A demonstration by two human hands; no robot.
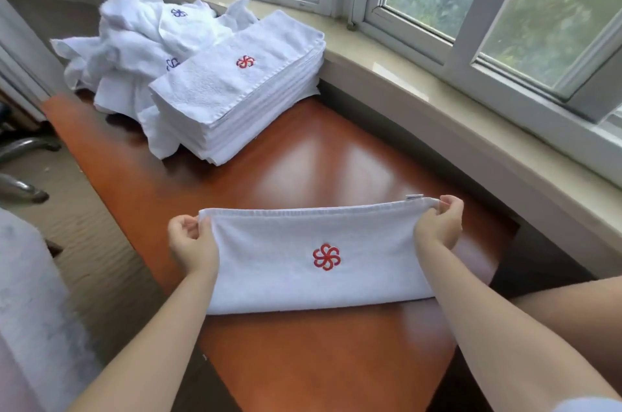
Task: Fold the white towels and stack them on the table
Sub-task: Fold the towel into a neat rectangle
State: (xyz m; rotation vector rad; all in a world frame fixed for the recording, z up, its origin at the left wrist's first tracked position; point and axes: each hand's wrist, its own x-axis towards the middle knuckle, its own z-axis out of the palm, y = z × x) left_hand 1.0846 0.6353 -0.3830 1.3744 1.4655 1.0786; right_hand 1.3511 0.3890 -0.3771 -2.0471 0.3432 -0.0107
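Half-folded white towel (303, 263) is lying on the near part of the wooden counter (303, 162), long axis running left to right, red logo up. Left hand (192, 243) is pinching its far-left corner; right hand (439, 226) is pinching its far-right corner, so both are holding the far hem equally. Next fold probably goes across the long axis. Folded stack (235, 88) is sitting toward the far-left corner, unfolded heap (134, 41) behind it. Window sill (437, 102) is bordering the right edge.
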